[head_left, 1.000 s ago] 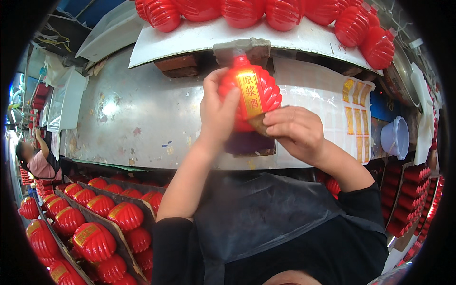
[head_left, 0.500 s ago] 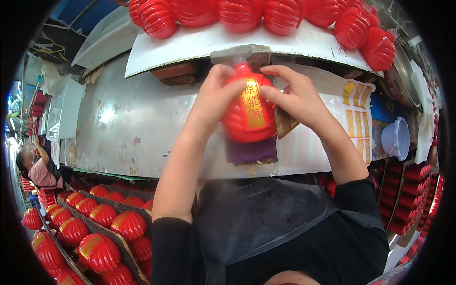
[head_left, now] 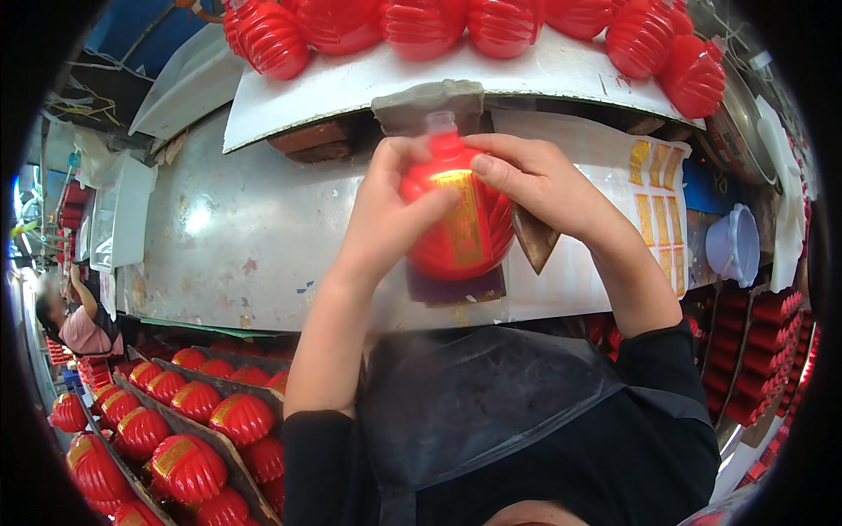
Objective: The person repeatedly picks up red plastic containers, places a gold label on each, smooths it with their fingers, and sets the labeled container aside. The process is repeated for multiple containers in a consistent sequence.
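A glossy red ribbed bottle (head_left: 438, 250) lies with its clear neck pointing away from me, above a dark purple pad (head_left: 456, 290). A gold label (head_left: 465, 237) with red edges runs down its front. My left hand (head_left: 386, 197) wraps the bottle's left shoulder, its thumb lying across the upper label. My right hand (head_left: 544, 182) holds the right shoulder, thumb near the label's top edge. Both hands blur slightly, and the fingers behind the bottle are hidden. Beside the bottle, below my right hand, lies a brown wedge-shaped piece (head_left: 536, 238).
Red bottles (head_left: 424, 26) line a raised white board (head_left: 561, 66) beyond a grey block (head_left: 412, 105). Gold labels (head_left: 658, 210) on a sheet and a lavender basin (head_left: 733, 245) are at right. Crates of labelled bottles (head_left: 189, 465) fill the lower left. A person (head_left: 83, 324) works far left.
My left thumb has slid onto the label's upper part, covering some of it. The bottle sits slightly lower in view. More of the brown wedge shows.
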### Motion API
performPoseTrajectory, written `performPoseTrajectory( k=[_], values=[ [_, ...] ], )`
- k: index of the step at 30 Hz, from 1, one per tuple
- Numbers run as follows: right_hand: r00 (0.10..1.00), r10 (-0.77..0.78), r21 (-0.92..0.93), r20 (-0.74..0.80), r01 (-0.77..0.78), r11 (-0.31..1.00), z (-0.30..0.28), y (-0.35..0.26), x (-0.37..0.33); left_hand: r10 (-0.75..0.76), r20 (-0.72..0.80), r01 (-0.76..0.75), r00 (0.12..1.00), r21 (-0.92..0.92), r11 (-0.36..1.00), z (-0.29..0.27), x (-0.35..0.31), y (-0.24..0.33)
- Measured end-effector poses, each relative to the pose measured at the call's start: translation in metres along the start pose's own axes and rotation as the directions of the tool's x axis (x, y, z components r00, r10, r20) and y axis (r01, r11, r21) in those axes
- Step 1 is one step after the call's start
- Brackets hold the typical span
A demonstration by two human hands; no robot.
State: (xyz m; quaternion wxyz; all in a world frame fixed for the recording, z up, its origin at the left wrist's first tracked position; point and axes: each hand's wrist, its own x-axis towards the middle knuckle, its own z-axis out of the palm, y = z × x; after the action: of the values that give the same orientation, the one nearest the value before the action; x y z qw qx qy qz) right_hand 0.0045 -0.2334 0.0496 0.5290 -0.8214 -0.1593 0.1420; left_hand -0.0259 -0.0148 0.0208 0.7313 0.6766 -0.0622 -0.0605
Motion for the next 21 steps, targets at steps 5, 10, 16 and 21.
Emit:
performPoseTrajectory(
  k=[5, 10, 16, 21],
  values=[
    [0.999, -0.033, -0.15, -0.011, 0.031, 0.988, 0.005, -0.003, -0.003, 0.004, 0.024, -0.004, 1.0, 0.028, 1.0, 0.001, -0.007, 0.003],
    [0.999, 0.006, -0.11, -0.048, -0.011, 0.994, 0.008, -0.005, -0.009, 0.052, 0.01, -0.052, 0.999, -0.005, 0.999, 0.006, -0.009, -0.002],
    [0.999, -0.008, -0.068, -0.041, 0.005, 0.998, 0.006, -0.015, -0.007, 0.086, 0.009, -0.086, 0.996, 0.016, 0.996, 0.004, -0.01, -0.007],
    [0.996, 0.08, -0.296, 0.027, -0.069, 0.953, 0.002, -0.016, -0.003, 0.14, 0.012, -0.14, 0.99, 0.09, 0.986, 0.005, -0.011, -0.006]
  ],
)
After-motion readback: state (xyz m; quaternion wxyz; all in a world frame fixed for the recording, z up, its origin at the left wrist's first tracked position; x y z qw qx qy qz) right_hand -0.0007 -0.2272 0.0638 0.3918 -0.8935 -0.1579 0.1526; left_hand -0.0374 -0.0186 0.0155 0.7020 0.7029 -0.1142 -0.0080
